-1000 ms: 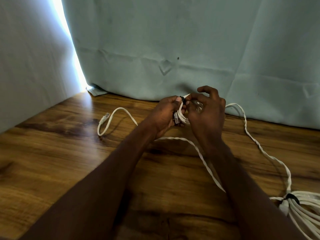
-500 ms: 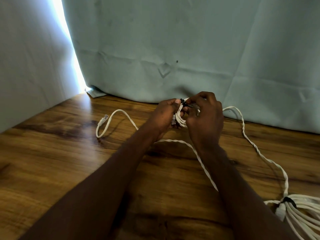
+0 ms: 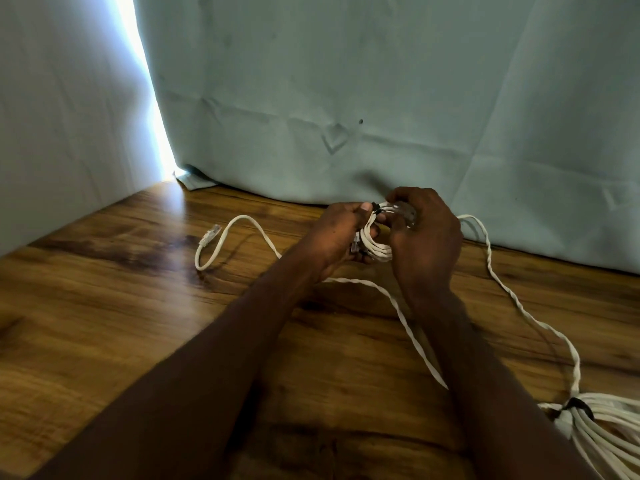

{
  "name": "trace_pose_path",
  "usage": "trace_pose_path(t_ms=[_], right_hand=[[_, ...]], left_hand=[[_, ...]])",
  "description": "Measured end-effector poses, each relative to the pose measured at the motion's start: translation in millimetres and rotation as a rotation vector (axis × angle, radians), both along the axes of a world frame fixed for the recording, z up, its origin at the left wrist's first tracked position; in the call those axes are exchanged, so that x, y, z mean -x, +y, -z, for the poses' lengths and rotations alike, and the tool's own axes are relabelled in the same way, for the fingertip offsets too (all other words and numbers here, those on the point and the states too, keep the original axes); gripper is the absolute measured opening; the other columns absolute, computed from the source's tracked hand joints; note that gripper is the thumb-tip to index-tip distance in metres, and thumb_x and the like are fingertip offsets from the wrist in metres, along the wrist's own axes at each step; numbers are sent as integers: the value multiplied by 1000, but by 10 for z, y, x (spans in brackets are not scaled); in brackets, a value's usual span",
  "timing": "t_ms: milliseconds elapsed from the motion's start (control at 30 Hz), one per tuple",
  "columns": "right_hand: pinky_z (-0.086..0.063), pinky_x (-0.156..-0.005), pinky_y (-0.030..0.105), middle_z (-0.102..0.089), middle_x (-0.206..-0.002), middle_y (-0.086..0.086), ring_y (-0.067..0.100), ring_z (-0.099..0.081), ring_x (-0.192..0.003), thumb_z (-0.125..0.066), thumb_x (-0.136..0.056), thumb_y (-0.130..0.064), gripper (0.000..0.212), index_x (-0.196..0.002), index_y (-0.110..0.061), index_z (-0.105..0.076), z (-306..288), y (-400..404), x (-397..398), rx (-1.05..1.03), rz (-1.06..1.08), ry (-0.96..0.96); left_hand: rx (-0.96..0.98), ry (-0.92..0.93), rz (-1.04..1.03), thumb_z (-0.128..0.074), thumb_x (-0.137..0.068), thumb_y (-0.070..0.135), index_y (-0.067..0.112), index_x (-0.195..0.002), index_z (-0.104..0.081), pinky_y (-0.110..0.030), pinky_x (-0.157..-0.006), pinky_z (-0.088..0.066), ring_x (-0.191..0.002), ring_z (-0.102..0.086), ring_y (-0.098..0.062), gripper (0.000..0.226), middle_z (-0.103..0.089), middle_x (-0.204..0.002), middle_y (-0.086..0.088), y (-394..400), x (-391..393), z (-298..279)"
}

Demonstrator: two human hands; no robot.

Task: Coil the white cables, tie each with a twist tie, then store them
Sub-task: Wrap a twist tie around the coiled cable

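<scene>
A small coil of white cable (image 3: pixel 375 245) is held between both hands above the wooden table (image 3: pixel 104 323). My left hand (image 3: pixel 337 237) grips the coil's left side, thumb on top. My right hand (image 3: pixel 426 237) curls round its right side, fingers pinching a black twist tie (image 3: pixel 376 208) at the coil's top. One free end with a clear plug (image 3: pixel 209 235) loops on the table to the left. A twisted white strand (image 3: pixel 512 292) runs right and down to a larger coil (image 3: pixel 609 431) bound by a black tie (image 3: pixel 576 403) at the lower right.
A pale green fabric backdrop (image 3: pixel 381 98) hangs close behind the hands and down the left side, with a bright gap (image 3: pixel 149 98) between the panels. Bare wood lies to the left and in front of my arms.
Both hands with the small coil have shifted slightly right and up in the view. My right fingers have closed lower over the coil's top.
</scene>
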State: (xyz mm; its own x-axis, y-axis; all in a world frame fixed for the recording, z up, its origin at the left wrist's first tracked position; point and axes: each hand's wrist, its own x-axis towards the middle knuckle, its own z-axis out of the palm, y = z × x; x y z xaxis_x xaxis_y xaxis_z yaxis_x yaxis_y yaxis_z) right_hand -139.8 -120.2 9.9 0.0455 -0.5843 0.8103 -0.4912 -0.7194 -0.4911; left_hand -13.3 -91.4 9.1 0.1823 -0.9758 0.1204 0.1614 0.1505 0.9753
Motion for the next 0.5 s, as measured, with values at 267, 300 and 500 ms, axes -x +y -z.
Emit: trace_pose_path(t_ms=[267,300,500], right_hand=[[-47,-78,7,-74,-91,-18,-9,-68,-88,-81,-81,-5,25,-99,-22,-78,-65,-84,79,-236,-218,-48],[-50,-79,9,-74,-92,-18,-9,-68,-89,-81,-82,-6,25,-101,-22,-78,-72,-85,90,-247,-227,-35],[-58,-87,26,-78,-93,-8,3,-73,-90,-73,-85,-5,21,-99,-18,-81,-95,-111,109,-361,-303,-44]], left_hand=[[-82,-95,-56,-41,-111,28,8,-91,-71,-27,-54,-49,-55,-54,-17,41,-59,-63,-2,15,-39,0],[-82,-100,-55,-41,-111,28,9,-89,-71,-28,-56,-49,-56,-53,-18,42,-59,-64,-2,9,-40,4],[-64,-147,-29,-41,-111,28,11,-86,-70,-27,-53,-47,-54,-55,-17,42,-60,-64,-3,15,-58,-12]])
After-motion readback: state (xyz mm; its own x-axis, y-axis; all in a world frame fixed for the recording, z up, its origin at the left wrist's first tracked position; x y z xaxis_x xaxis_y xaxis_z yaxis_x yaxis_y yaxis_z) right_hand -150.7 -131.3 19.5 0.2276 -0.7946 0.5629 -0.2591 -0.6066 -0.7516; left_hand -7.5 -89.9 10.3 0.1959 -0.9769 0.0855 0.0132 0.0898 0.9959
